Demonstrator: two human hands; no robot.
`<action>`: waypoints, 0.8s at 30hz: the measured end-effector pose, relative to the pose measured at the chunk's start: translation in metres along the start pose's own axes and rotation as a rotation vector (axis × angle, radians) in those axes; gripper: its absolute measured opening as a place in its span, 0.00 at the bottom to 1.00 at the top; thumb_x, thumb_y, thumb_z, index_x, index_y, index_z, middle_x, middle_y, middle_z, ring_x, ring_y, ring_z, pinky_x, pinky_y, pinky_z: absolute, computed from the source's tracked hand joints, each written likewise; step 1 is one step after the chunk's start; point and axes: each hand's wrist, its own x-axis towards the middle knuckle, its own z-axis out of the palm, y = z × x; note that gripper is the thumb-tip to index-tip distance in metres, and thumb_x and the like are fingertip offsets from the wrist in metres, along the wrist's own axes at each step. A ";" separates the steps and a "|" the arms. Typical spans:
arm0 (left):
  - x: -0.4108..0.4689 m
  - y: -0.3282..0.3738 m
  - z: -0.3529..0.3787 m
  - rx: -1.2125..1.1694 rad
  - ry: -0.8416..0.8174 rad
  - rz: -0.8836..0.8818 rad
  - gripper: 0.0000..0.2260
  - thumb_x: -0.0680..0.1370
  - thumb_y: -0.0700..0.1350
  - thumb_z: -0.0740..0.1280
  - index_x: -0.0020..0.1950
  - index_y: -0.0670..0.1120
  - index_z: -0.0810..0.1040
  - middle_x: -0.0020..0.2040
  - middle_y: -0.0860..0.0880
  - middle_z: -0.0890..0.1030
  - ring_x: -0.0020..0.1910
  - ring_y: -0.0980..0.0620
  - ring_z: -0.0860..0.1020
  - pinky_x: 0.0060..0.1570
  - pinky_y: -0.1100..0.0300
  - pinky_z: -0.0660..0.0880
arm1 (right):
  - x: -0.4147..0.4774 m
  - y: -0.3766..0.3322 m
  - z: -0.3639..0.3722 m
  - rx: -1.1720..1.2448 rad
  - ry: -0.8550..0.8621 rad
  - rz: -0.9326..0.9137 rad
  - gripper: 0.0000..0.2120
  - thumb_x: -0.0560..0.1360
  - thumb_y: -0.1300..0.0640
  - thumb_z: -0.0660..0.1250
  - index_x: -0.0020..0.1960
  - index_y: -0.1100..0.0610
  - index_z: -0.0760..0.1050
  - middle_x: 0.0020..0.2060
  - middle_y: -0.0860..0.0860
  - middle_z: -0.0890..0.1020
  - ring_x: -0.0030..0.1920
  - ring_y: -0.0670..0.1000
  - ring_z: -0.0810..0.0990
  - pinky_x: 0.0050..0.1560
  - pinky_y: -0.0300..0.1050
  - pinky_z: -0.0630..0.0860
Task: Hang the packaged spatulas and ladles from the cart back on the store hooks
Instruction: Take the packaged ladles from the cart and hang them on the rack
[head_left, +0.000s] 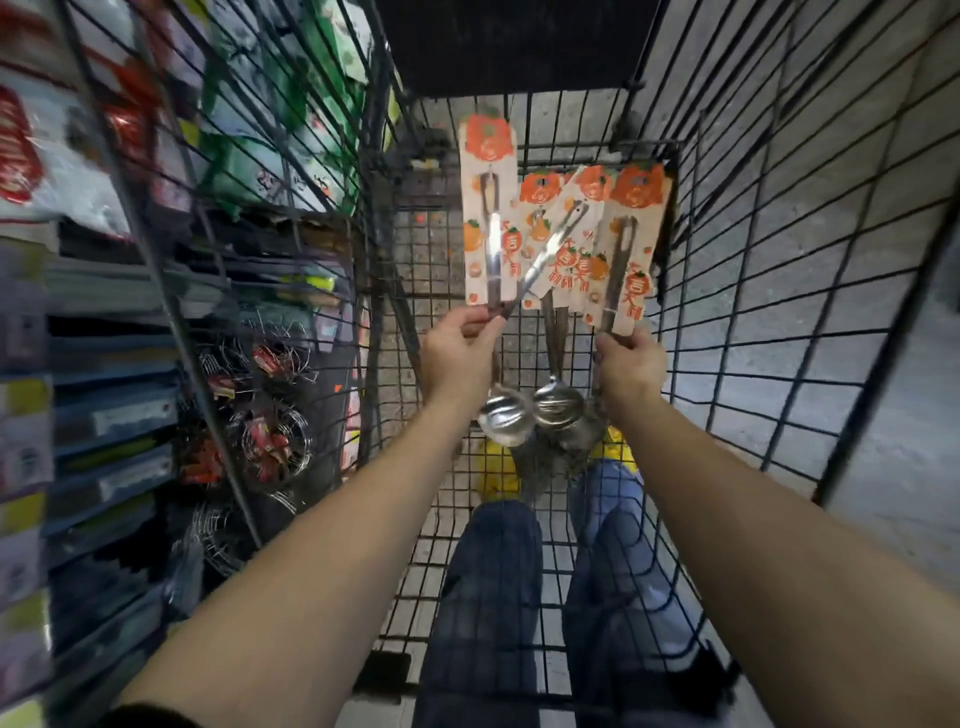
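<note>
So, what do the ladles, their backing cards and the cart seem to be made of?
The ladles look like polished steel: the bowls mirror the light. The backing cards seem printed cardboard, white with orange pictures, flat and stiff; a glossy film cannot be excluded. The cart is dark metal wire in a grid, probably painted or coated, matt.

Both bare forearms reached forward. The left hand (460, 353) pinched a packaged ladle (490, 228); the right hand (631, 364), near it, gripped a second ladle (629, 249).
</note>
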 end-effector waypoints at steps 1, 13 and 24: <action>-0.004 0.005 -0.006 0.004 -0.027 0.010 0.07 0.77 0.47 0.74 0.55 0.49 0.83 0.45 0.58 0.82 0.45 0.60 0.81 0.47 0.63 0.81 | -0.007 -0.006 -0.005 -0.005 -0.027 -0.039 0.09 0.79 0.60 0.68 0.59 0.56 0.81 0.44 0.51 0.84 0.42 0.51 0.81 0.44 0.44 0.79; -0.088 0.080 -0.103 -0.083 -0.179 0.111 0.08 0.76 0.43 0.76 0.53 0.45 0.81 0.46 0.54 0.85 0.46 0.59 0.82 0.47 0.69 0.76 | -0.132 -0.107 -0.074 0.137 -0.216 -0.258 0.10 0.78 0.63 0.70 0.58 0.56 0.81 0.51 0.54 0.86 0.54 0.56 0.85 0.60 0.55 0.81; -0.236 0.144 -0.199 -0.166 0.008 0.272 0.08 0.78 0.40 0.73 0.56 0.47 0.80 0.45 0.53 0.83 0.46 0.54 0.80 0.40 0.74 0.72 | -0.283 -0.166 -0.136 0.086 -0.408 -0.520 0.08 0.74 0.61 0.72 0.52 0.55 0.84 0.48 0.51 0.88 0.53 0.55 0.86 0.62 0.58 0.79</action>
